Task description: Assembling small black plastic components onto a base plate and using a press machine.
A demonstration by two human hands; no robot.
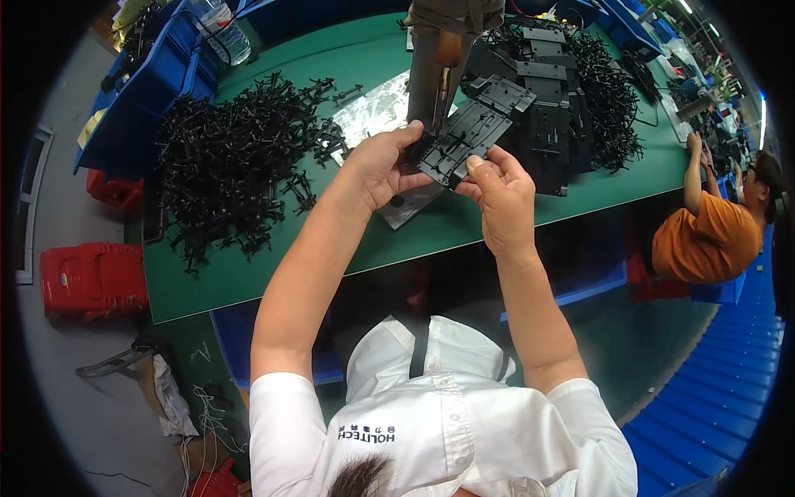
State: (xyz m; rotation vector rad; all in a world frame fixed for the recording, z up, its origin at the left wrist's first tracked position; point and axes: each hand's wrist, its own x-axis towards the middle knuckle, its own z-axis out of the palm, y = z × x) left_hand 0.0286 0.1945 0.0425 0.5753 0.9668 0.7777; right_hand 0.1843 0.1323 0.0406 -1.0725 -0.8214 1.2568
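A flat black plastic plate (pixel 479 131) with slots and small raised parts is held slanted in front of a grey upright machine column (pixel 421 62). My left hand (pixel 383 168) grips its left end, thumb up beside the column. At the plate's near edge my right hand (pixel 503 192) is closed on it, thumb on top and fingers underneath. The machine's lower tip stands close to the plate; whether they touch I cannot tell. Beneath my hands lies a grey metal base (pixel 410 205). More black plates (pixel 546 124) overlap in a row just right of the held one.
A large heap of small black plastic parts (pixel 236 157) covers the left of the green table (pixel 331 263); another heap (pixel 603 95) lies at right. Blue bins (pixel 153 95) and a water bottle (pixel 224 31) stand back left. Red stools (pixel 93 280) are left. A person in orange (pixel 708 236) sits at right.
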